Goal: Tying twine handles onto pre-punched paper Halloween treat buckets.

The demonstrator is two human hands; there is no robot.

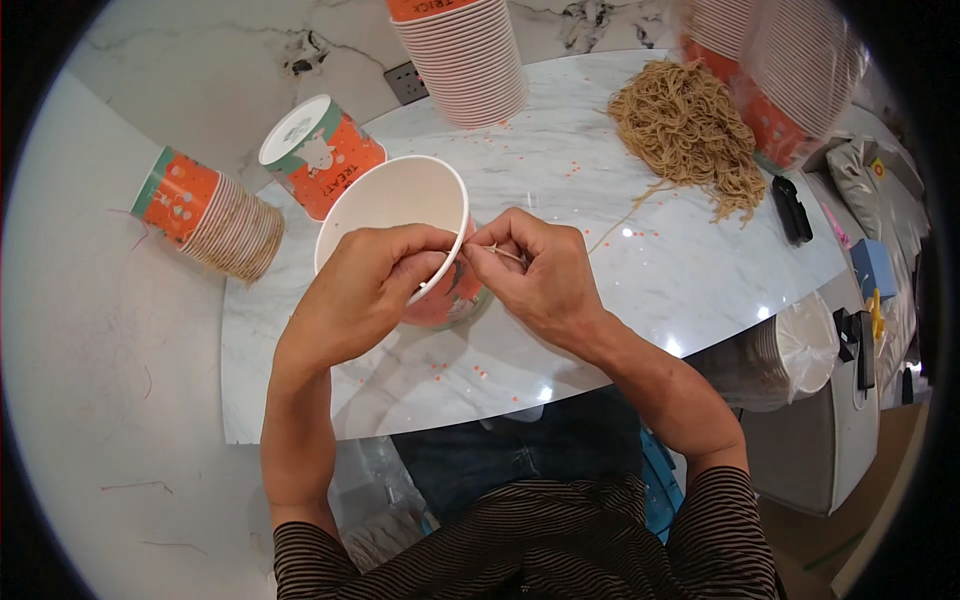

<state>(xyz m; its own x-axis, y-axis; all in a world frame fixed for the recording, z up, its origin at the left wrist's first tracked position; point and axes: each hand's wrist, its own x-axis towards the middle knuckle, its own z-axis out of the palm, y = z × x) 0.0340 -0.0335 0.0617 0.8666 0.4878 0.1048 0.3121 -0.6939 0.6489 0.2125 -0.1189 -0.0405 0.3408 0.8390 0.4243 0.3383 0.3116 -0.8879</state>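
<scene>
A white-lined paper bucket (390, 195) with an orange and green printed outside stands tilted in front of me on the table. My left hand (350, 290) reaches over its rim, fingertips pinched together against the inner wall; what they hold, if anything, is hidden. Just outside the rim, my right hand (545, 270) pinches a thin tan string (635, 208) close to the bucket wall. The string trails back toward a tangled pile of cut strings (685, 130) at the far right. Both hands' fingertips almost meet, with the bucket wall between them.
An upturned bucket (330, 155) stands behind mine. To its left lies a stack of buckets with strings (215, 215). A tall bucket stack (465, 65) is at the back, and wrapped stacks (800, 80) at the right. A black tool (792, 210) lies near the table's right edge.
</scene>
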